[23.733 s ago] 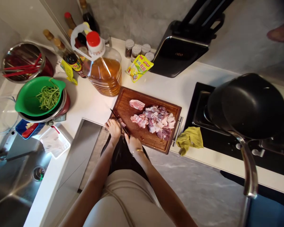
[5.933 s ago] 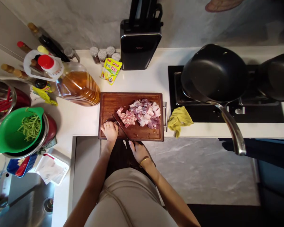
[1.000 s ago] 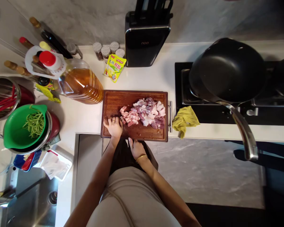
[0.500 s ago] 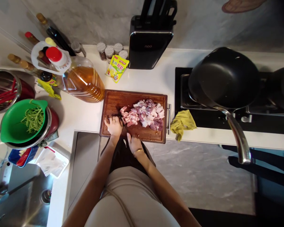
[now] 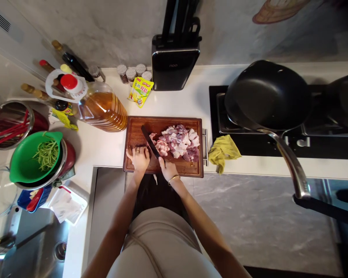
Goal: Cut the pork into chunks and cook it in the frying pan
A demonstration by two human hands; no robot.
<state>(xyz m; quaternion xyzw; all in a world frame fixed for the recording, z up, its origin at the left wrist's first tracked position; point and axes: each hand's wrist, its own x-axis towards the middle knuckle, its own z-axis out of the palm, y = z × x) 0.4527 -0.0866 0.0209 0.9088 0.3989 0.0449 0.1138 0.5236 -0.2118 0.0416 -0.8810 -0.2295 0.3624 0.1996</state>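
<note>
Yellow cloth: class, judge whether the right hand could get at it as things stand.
Probably yes: the cloth lies just past the board, off its right edge, with nothing in the way, though the right hand holds the knife.

Warm indoor light, bright on the white counter (image 5: pixel 176 102) with mild glare. Wok (image 5: pixel 268 94) and lower right crush to near-black. Heavy fisheye bend at the edges. Sink (image 5: pixel 31 247) corner is soft, cutting board (image 5: pixel 136 131) sharp.
</note>
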